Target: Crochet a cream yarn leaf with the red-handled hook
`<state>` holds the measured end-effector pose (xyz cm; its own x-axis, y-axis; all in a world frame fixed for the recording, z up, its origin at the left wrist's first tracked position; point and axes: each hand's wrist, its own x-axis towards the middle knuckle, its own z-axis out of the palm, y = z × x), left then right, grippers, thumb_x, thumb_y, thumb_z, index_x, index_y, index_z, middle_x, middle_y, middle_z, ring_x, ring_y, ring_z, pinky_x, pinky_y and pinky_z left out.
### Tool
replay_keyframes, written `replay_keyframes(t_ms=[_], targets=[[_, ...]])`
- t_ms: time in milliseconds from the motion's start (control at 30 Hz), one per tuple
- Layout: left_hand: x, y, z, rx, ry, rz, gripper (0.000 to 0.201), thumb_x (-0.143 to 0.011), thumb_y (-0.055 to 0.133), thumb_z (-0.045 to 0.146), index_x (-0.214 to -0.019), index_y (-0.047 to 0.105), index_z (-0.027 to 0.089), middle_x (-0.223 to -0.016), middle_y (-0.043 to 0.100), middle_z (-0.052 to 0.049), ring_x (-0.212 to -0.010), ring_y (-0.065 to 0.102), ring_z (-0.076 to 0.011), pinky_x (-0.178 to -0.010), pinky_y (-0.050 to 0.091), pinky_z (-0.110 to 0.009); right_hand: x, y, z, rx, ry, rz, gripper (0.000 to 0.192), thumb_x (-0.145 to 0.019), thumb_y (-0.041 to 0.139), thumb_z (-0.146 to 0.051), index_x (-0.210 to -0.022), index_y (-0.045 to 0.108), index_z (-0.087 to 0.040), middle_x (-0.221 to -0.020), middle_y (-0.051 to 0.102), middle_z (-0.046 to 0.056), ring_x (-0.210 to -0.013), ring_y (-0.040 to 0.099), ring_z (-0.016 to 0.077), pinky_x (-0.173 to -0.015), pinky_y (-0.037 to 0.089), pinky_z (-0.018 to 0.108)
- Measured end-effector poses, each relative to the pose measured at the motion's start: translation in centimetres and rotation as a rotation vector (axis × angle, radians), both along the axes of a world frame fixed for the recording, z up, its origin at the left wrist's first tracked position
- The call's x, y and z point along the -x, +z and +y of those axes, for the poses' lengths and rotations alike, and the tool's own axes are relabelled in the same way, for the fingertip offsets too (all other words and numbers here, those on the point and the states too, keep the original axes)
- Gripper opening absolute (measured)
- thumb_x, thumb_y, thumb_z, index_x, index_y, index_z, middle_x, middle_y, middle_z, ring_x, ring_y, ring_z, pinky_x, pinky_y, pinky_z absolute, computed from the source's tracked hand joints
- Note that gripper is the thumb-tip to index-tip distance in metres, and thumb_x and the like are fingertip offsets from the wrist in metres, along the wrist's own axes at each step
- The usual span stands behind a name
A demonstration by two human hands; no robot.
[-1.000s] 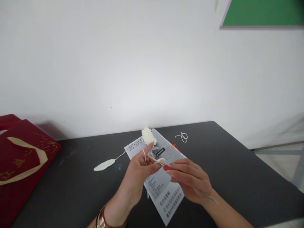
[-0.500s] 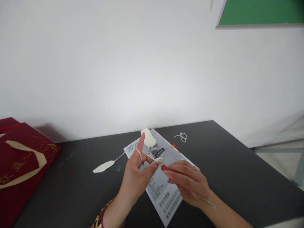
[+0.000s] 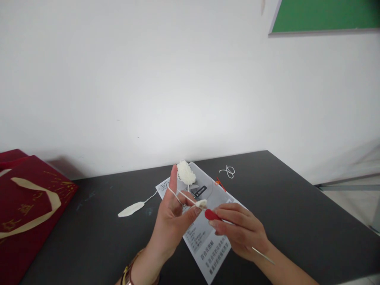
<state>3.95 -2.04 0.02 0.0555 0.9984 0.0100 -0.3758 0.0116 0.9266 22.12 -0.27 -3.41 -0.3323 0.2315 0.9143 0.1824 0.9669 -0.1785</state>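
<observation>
Between thumb and fingers, my left hand pinches a small white crochet piece, its index finger raised with white yarn looped round it. My right hand grips a crochet hook by its red handle. The hook's front end meets the crochet piece; its tip is hard to make out. The metal back end sticks out behind my right hand. Beyond the raised finger lies a ball of white yarn. Left of my left hand, a white leaf-shaped crochet piece lies flat with a yarn tail.
A printed sheet lies under my hands on the dark table. Toward its far right edge are a red needle-like tool and a loop of white string. A red gift bag stands at the left, before the white wall.
My right hand and the hook have shifted slightly right and down. The crochet piece has moved a little right in my left hand, and the raised finger leans further left.
</observation>
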Motion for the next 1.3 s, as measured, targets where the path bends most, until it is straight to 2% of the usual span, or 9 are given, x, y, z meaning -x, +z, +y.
replay_keyframes(t_ms=[200,367,433,533,633,733,833,1100,1300], targets=[[0.7,-0.1,0.6,0.032,-0.092,-0.042,0.106,-0.073,0.076,0.015,-0.148,0.006,0.042,-0.066,0.059,0.007,-0.062,0.053,-0.0098,-0.064,0.041,-0.023,0.2,0.4,0.4,0.234,0.142,0.102,0.029,-0.086,0.056,-0.006,-0.111,0.067,-0.017,-0.088,0.072,0.010,-0.079,0.068,0.0196,-0.064,0.060,0.032],[1.0,-0.1,1.1,0.208,-0.185,-0.134,0.097,-0.068,0.075,0.007,-0.148,0.025,0.028,-0.066,0.059,0.005,-0.062,0.055,-0.0106,-0.065,0.040,-0.025,-0.2,-0.2,-0.3,-0.124,-0.116,-0.160,0.027,-0.084,0.061,-0.010,-0.111,0.066,-0.011,-0.093,0.074,0.011,-0.091,0.069,0.0207,-0.077,0.062,0.031],[0.9,0.0,1.1,0.208,-0.136,-0.081,0.097,-0.067,0.076,0.009,-0.148,0.026,0.023,-0.064,0.059,0.005,-0.060,0.054,-0.0104,-0.065,0.040,-0.025,-0.1,-0.2,-0.7,-0.259,-0.209,-0.255,0.022,-0.084,0.062,-0.011,-0.105,0.068,-0.011,-0.092,0.076,0.010,-0.090,0.069,0.0203,-0.084,0.061,0.033],[0.7,-0.2,1.0,0.115,0.015,0.157,0.105,-0.067,0.078,0.019,-0.150,0.015,0.025,-0.061,0.058,0.008,-0.058,0.052,-0.0102,-0.064,0.039,-0.024,0.3,-0.1,-1.1,-0.279,-0.271,-0.306,0.019,-0.086,0.059,-0.013,-0.102,0.069,-0.013,-0.088,0.076,0.008,-0.081,0.070,0.0184,-0.087,0.059,0.036],[0.5,-0.9,1.2,-0.028,0.165,0.393,0.104,-0.069,0.077,0.024,-0.151,0.012,0.025,-0.060,0.058,0.009,-0.061,0.054,-0.0123,-0.071,0.042,-0.026,0.8,0.0,-1.1,-0.169,-0.237,-0.241,0.023,-0.088,0.054,-0.013,-0.107,0.066,-0.011,-0.085,0.075,0.009,-0.080,0.069,0.0192,-0.080,0.060,0.035],[0.5,-1.5,1.4,-0.118,0.187,0.495,0.099,-0.073,0.072,0.025,-0.151,0.012,0.022,-0.060,0.057,0.009,-0.062,0.055,-0.0136,-0.075,0.044,-0.029,1.0,0.1,-0.9,0.017,-0.105,-0.093,0.029,-0.089,0.049,-0.010,-0.115,0.061,-0.011,-0.087,0.072,0.012,-0.079,0.067,0.0197,-0.067,0.060,0.032],[0.8,-1.7,1.5,-0.114,0.126,0.530,0.097,-0.076,0.069,0.025,-0.152,0.007,0.022,-0.063,0.056,0.007,-0.063,0.054,-0.0134,-0.073,0.044,-0.029,0.8,0.2,-0.8,0.169,-0.007,-0.009,0.034,-0.084,0.052,-0.004,-0.116,0.060,-0.014,-0.087,0.071,0.011,-0.075,0.065,0.0193,-0.062,0.057,0.033],[1.4,-0.5,1.5,-0.016,-0.005,0.496,0.098,-0.075,0.069,0.021,-0.152,0.007,0.021,-0.063,0.055,0.006,-0.062,0.050,-0.0127,-0.067,0.042,-0.027,-0.1,0.9,-1.2,0.368,0.019,0.085,0.033,-0.080,0.056,-0.001,-0.107,0.064,-0.017,-0.081,0.067,0.008,-0.070,0.061,0.0182,-0.059,0.051,0.031],[2.4,0.0,1.7,0.095,-0.253,0.389,0.098,-0.070,0.073,0.015,-0.150,0.019,0.021,-0.062,0.058,0.006,-0.058,0.049,-0.0110,-0.061,0.039,-0.025,-0.8,0.7,-0.8,0.739,0.117,0.262,0.015,-0.088,0.057,-0.017,-0.095,0.069,-0.022,-0.076,0.065,0.003,-0.067,0.059,0.0149,-0.057,0.046,0.026]])
